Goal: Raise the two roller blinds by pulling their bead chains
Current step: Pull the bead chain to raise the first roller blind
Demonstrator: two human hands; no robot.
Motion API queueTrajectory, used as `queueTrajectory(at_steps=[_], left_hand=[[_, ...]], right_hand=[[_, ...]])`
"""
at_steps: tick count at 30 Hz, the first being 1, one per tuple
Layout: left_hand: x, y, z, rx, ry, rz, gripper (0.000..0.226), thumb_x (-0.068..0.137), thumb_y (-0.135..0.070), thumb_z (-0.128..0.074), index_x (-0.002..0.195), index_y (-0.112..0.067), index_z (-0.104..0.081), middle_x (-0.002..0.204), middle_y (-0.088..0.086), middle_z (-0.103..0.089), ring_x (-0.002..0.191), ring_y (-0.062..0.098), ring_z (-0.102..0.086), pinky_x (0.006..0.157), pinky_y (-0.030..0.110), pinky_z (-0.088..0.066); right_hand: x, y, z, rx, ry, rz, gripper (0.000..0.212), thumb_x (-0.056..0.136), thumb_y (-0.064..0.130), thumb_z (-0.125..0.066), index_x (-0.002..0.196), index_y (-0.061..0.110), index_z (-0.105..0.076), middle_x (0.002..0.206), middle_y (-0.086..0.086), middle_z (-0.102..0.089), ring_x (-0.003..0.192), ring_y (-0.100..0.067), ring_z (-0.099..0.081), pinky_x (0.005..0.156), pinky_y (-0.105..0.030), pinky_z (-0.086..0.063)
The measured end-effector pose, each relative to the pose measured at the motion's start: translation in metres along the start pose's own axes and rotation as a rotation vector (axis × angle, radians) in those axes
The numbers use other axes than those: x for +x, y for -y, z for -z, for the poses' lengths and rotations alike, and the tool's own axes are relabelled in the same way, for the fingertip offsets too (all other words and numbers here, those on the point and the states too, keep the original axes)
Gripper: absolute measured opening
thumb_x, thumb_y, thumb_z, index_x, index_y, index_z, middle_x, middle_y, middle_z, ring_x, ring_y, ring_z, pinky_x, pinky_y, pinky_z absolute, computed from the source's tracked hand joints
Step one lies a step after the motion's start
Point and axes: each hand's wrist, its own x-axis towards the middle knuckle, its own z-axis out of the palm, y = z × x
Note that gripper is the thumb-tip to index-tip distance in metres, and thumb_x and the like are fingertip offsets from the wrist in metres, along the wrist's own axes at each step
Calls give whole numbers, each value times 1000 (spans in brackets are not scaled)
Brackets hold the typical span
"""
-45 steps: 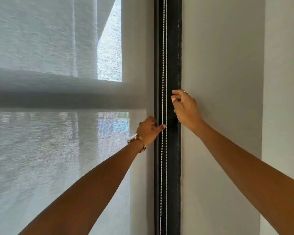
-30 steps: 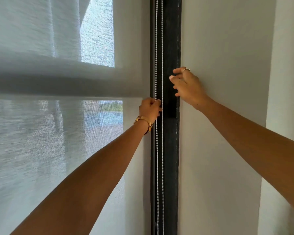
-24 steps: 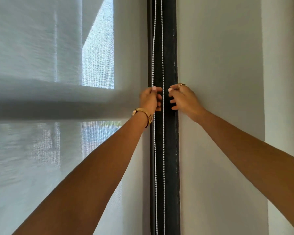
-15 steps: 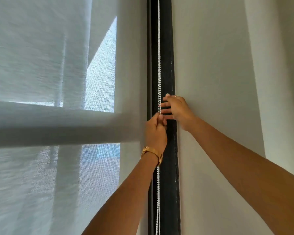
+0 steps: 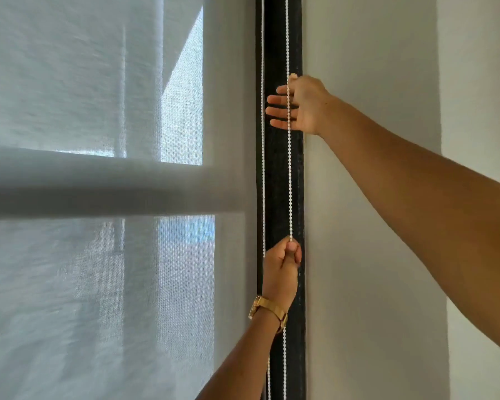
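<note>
A white bead chain (image 5: 289, 180) hangs as two strands in front of a black window frame (image 5: 277, 174). My left hand (image 5: 282, 269), with a gold watch on the wrist, is closed around the right strand low down. My right hand (image 5: 298, 106) is higher up with its fingers spread behind that same strand, not closed on it. The translucent grey roller blind (image 5: 98, 284) covers the window on the left.
A plain white wall (image 5: 367, 255) fills the right side beside the frame. Through the blind I see a horizontal window bar (image 5: 98, 180) and blurred outdoor shapes.
My left hand has pulled the chain strand downward, from beside my right hand to well below it. My right hand has opened its fingers and stayed high on the chain.
</note>
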Motion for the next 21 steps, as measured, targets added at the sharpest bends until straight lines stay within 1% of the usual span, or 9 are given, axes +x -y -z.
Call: queueTrajectory(at_steps=[4, 6, 9, 11, 14, 16, 17, 19, 21], left_hand=[[-65, 39, 4, 50, 66, 159, 41, 100, -20, -34, 60, -23, -44, 47, -13, -39, 48, 5, -31, 49, 15, -28], [-93, 51, 11, 86, 94, 284, 39, 100, -25, -33, 63, -23, -45, 45, -14, -42, 47, 4, -33, 48, 13, -29], [-127, 59, 25, 118, 201, 437, 36, 100, -27, -33, 67, -20, -46, 44, -11, -44, 45, 5, -40, 46, 14, -36], [-137, 53, 34, 177, 307, 461, 34, 100, -26, -33, 71, -18, -50, 55, -8, -55, 55, 12, -54, 56, 22, -45], [-133, 34, 42, 231, 460, 560, 28, 101, -20, -33, 96, -14, -61, 97, 9, -70, 95, 20, -64, 84, 34, -48], [-116, 14, 44, 156, 424, 574, 31, 99, -19, -34, 117, -10, -57, 119, 15, -65, 106, 22, -61, 93, 38, -47], [-104, 0, 42, 99, 365, 546, 33, 99, -21, -33, 120, -11, -56, 122, 16, -64, 105, 23, -62, 93, 39, -49], [-74, -33, 35, 5, 217, 454, 35, 99, -29, -31, 114, -16, -61, 116, 14, -67, 97, 18, -66, 87, 34, -54], [-41, -67, 26, -54, 88, 353, 41, 99, -40, -29, 105, -18, -63, 106, 8, -69, 87, 13, -68, 78, 28, -55]], right_hand=[[-8, -8, 9, 91, -17, -47, 31, 99, 19, -33, 114, 6, -56, 94, -9, -66, 80, -22, -65, 67, -35, -55], [-19, -20, 10, 107, 20, -49, 27, 99, 17, -33, 102, 8, -58, 80, -6, -62, 61, -14, -59, 54, -26, -50], [-41, -53, 9, -86, -4, 78, 33, 95, 5, -30, 78, 15, -56, 60, 1, -46, 41, -5, -36, 38, -18, -29], [-59, -72, 14, -155, -87, 209, 37, 87, -1, -27, 66, 20, -49, 59, 3, -44, 47, -6, -34, 41, -20, -26], [-83, -84, 22, -173, -110, 304, 36, 78, -5, -25, 60, 22, -42, 58, 6, -43, 48, -5, -34, 42, -18, -25], [-102, -91, 27, -181, -128, 335, 34, 76, -6, -27, 59, 21, -39, 57, 8, -41, 47, -4, -33, 41, -15, -24], [-112, -96, 28, -170, -133, 344, 34, 76, -7, -27, 60, 21, -39, 58, 7, -40, 48, -5, -32, 41, -15, -24], [-133, -114, 28, -166, -124, 349, 35, 76, -9, -29, 61, 21, -39, 59, 5, -39, 51, -6, -33, 45, -19, -26], [-154, -140, 31, -189, -118, 349, 36, 78, -12, -32, 63, 18, -44, 63, 1, -46, 56, -9, -42, 52, -22, -36]])
